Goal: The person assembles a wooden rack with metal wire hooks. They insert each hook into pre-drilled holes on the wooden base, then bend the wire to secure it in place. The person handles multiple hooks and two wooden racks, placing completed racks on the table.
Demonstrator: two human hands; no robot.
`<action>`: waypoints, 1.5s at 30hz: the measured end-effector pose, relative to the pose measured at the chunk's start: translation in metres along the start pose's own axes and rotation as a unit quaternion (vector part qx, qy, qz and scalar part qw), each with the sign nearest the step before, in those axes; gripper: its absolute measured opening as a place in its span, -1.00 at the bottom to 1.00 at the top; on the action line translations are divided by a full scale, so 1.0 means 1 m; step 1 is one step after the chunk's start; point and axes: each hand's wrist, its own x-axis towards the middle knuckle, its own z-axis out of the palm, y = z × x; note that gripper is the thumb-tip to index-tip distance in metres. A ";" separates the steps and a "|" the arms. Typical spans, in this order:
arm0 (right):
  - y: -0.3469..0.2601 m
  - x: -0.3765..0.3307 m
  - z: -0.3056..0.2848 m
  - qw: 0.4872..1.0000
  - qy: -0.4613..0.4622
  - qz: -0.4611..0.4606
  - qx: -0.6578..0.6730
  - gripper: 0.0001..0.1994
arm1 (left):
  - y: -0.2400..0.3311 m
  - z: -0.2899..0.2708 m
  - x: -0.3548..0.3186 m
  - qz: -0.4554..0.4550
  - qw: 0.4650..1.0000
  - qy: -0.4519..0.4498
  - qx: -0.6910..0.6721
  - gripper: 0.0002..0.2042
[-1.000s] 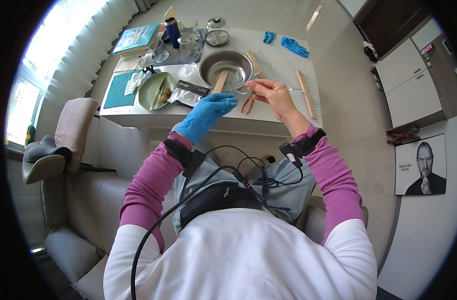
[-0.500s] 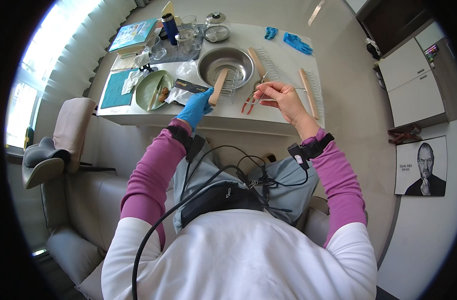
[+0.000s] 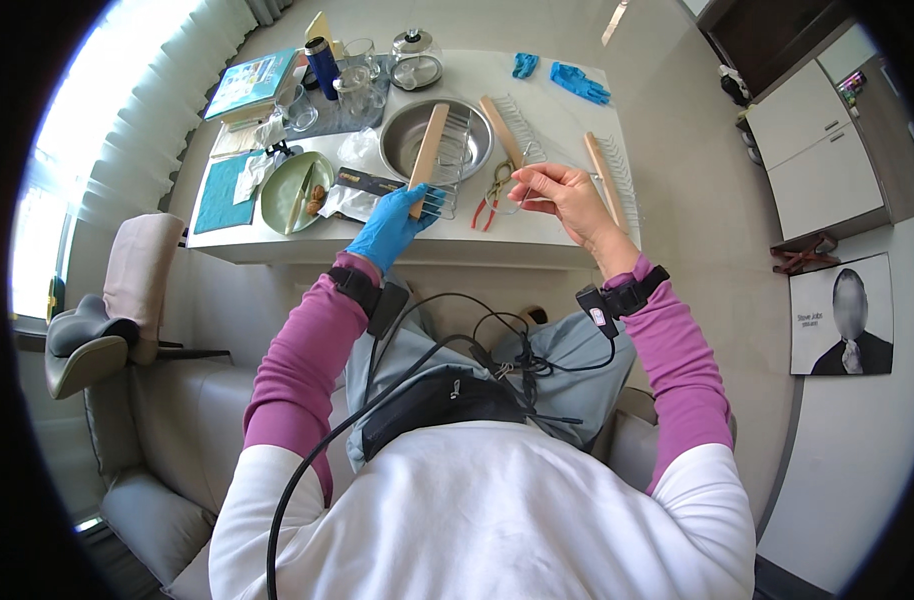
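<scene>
In my left hand [image 3: 389,228], which wears a blue glove, is the near end of a wooden bar [image 3: 431,148] with a row of thin wires sticking out along its right side. The bar is raised and tilted, partly in front of a steel bowl [image 3: 391,172]. My bare right hand [image 3: 569,200] pinches a thin piece of wire [image 3: 523,192] between thumb and fingers. Just left of that hand lie red-handled pliers [image 3: 488,206]. A second wooden bar with wires [image 3: 501,132] rests beyond it, and a third wooden bar [image 3: 605,178] lies to its right.
Left of the bowl are a green plate [image 3: 273,205] with a knife and brown pieces, a dark packet [image 3: 369,182] and a teal cloth [image 3: 223,195]. Glass vessels [image 3: 355,95], a blue tumbler [image 3: 322,68] and books [image 3: 252,82] stand behind. Blue gloves [image 3: 579,83] lie far right.
The wooden bar in my left hand has turned more upright and shows more of its length. My right hand stays pinched in nearly the same place. The view has shifted slightly.
</scene>
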 end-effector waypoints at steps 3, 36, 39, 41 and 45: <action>-0.003 -0.002 -0.002 1.000 0.004 -0.010 0.003 -0.80 | 0.010 0.005 -0.015 0.068 0.996 -0.034 0.056 -0.70; -0.046 -0.024 0.021 0.994 0.006 -0.015 -0.106 -0.75 | 0.081 0.065 -0.095 0.532 0.439 0.007 0.723 -0.37; -0.046 -0.024 0.019 0.996 0.004 -0.001 -0.091 -0.76 | 0.082 0.068 -0.096 0.542 0.420 0.010 0.727 -0.38; -0.047 -0.025 0.019 0.997 0.000 0.008 -0.083 -0.75 | 0.083 0.070 -0.097 0.551 0.399 0.015 0.733 -0.39; -0.050 -0.027 0.020 0.995 0.008 0.018 -0.097 -0.75 | 0.084 0.074 -0.097 0.557 0.347 0.023 0.754 -0.42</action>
